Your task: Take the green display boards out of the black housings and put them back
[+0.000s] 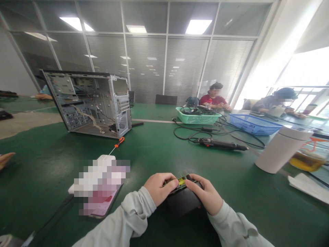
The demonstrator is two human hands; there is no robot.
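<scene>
Green surface [43,178] is stretching across a glass-walled office, and a co-worker's hand [5,159] is resting at the far left edge. An open computer tower [87,106] is standing on the far left of the surface, with an orange-handled screwdriver [119,142] lying nearer, just beyond a pixelated object [100,185] too blurred to name. Near the middle, the person's left hand [159,187] and right hand [205,192] are gripping a small circuit board [180,181] from both sides, their fingers [171,181] curled closed on its edges just above a dark box [183,202]. Farther right, a green basket [197,116] and a blue basket [254,125] are sitting beyond an electric screwdriver [221,144] and its tangled cords [192,135], while a white bottle [282,149] is standing on the near right beside a glass jar [307,161] of yellow liquid.
</scene>
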